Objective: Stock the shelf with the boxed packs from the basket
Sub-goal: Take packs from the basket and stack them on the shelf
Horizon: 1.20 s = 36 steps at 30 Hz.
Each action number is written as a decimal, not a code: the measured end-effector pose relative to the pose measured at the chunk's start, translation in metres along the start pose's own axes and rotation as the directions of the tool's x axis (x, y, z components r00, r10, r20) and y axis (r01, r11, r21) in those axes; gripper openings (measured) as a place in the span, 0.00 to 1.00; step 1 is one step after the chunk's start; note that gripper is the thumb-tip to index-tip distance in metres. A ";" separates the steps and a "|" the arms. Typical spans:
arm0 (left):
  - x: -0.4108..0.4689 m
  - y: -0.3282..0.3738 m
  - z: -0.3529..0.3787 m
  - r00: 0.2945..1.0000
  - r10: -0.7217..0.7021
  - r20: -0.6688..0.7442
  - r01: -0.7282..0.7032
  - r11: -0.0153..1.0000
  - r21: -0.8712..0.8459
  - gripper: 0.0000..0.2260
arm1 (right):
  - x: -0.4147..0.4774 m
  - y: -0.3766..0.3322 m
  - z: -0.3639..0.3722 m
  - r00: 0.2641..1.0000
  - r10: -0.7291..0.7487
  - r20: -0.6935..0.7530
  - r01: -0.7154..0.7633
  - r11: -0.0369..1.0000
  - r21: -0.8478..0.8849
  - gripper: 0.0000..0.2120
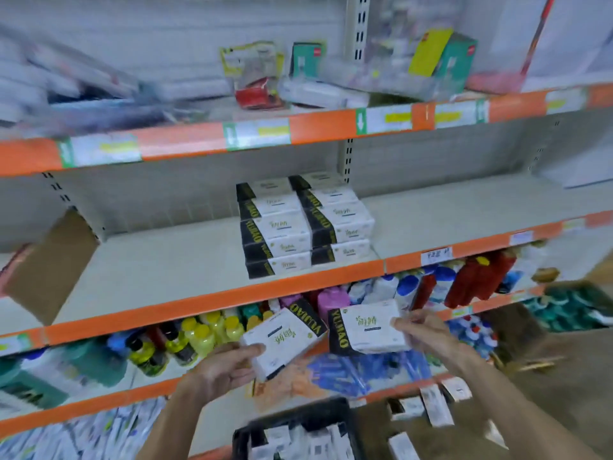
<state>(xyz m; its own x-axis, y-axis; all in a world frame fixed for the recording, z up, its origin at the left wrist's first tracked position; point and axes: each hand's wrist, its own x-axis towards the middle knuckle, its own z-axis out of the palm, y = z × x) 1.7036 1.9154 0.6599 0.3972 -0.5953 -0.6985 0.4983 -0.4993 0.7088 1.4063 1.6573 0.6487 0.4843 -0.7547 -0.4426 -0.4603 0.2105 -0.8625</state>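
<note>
My left hand [229, 366] grips a white boxed pack with a black end band [285, 336], tilted, below the middle shelf. My right hand [421, 330] grips a second white-and-black pack [365, 328] by its right end, held nearly level. Both packs hang in front of the bottle shelf. On the middle shelf [166, 283] stand two stacks of the same packs [305, 224], side by side, several high. The black basket [298, 429] sits at the bottom centre with more packs inside, partly cut off by the frame edge.
The middle shelf has bare board left and right of the stacks, and a brown cardboard piece [49, 270] leans at its far left. Bottles [205, 330] fill the shelf below. Mixed packaged goods [258, 78] crowd the top shelf. A cardboard box [570, 310] stands at right.
</note>
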 end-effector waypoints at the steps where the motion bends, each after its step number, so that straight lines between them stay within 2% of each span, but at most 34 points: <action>1: 0.001 0.007 0.008 1.000 0.023 -0.008 -0.023 0.999 0.024 0.31 | 0.004 -0.003 -0.010 1.000 -0.011 -0.009 0.011 1.000 -0.009 0.32; 2: -0.001 0.014 0.018 0.999 0.033 -0.005 -0.033 0.998 0.052 0.27 | 0.004 -0.007 -0.019 1.000 -0.028 -0.015 0.028 1.000 0.008 0.32; 5: 0.001 0.032 0.053 0.998 0.053 0.036 -0.057 0.992 0.111 0.14 | 0.003 -0.020 -0.051 0.998 -0.068 -0.013 0.068 0.997 0.026 0.23; 6: 0.001 0.038 0.062 0.998 0.054 0.041 -0.059 0.992 0.109 0.14 | 0.003 -0.024 -0.061 0.998 -0.068 -0.014 0.069 0.997 0.029 0.21; 9: 0.016 0.052 0.101 0.996 0.036 0.081 -0.045 0.993 0.107 0.29 | 0.006 -0.027 -0.109 0.997 -0.078 -0.027 0.079 0.996 0.048 0.19; 11: 0.025 0.058 0.136 0.989 0.049 0.138 -0.065 0.992 0.111 0.33 | 0.013 -0.028 -0.146 0.996 -0.081 -0.033 0.082 0.996 0.042 0.20; 15: 0.044 0.066 0.216 0.988 0.110 0.107 -0.120 0.988 0.095 0.25 | 0.026 -0.032 -0.225 0.993 -0.119 -0.025 0.120 0.990 0.068 0.17; 18: 0.058 0.074 0.268 0.985 0.145 0.089 -0.152 0.986 0.068 0.27 | 0.038 -0.037 -0.273 0.994 -0.110 -0.012 0.111 0.984 0.143 0.09; 20: 0.063 0.080 0.295 0.984 0.165 0.061 -0.167 0.985 0.037 0.25 | 0.052 -0.038 -0.298 0.993 -0.105 0.051 0.098 0.987 0.131 0.16; 22: 0.068 0.082 0.314 0.984 0.177 0.035 -0.178 0.984 0.016 0.27 | 0.066 -0.042 -0.312 0.992 -0.103 0.071 0.093 0.987 0.133 0.17; 26: 0.072 0.089 0.335 0.981 0.189 -0.038 -0.190 0.982 -0.023 0.23 | 0.096 -0.054 -0.315 0.993 -0.112 0.021 0.105 0.971 0.214 0.07; 29: 0.087 0.098 0.341 0.979 0.187 -0.086 -0.194 0.978 -0.081 0.27 | 0.119 -0.064 -0.307 0.991 -0.130 0.023 0.124 0.974 0.191 0.14; 31: 0.104 0.107 0.345 0.971 0.194 -0.143 -0.214 0.967 -0.142 0.30 | 0.136 -0.072 -0.303 0.991 -0.134 0.017 0.129 0.978 0.161 0.13; 33: 0.115 0.118 0.355 0.970 0.201 -0.138 -0.221 0.963 -0.151 0.30 | 0.146 -0.080 -0.303 0.991 -0.128 -0.025 0.131 0.977 0.170 0.14; 36: 0.129 0.131 0.370 0.975 0.198 -0.104 -0.213 0.964 -0.157 0.24 | 0.168 -0.093 -0.307 0.991 -0.124 -0.049 0.128 0.988 0.082 0.19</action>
<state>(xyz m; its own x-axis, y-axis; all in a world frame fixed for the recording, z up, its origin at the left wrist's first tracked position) 1.5351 1.5405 0.6984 0.5656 -0.6139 -0.5506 0.5174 -0.2558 0.8166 1.3025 1.3205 0.7301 0.5007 -0.8044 -0.3197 -0.3319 0.1627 -0.9292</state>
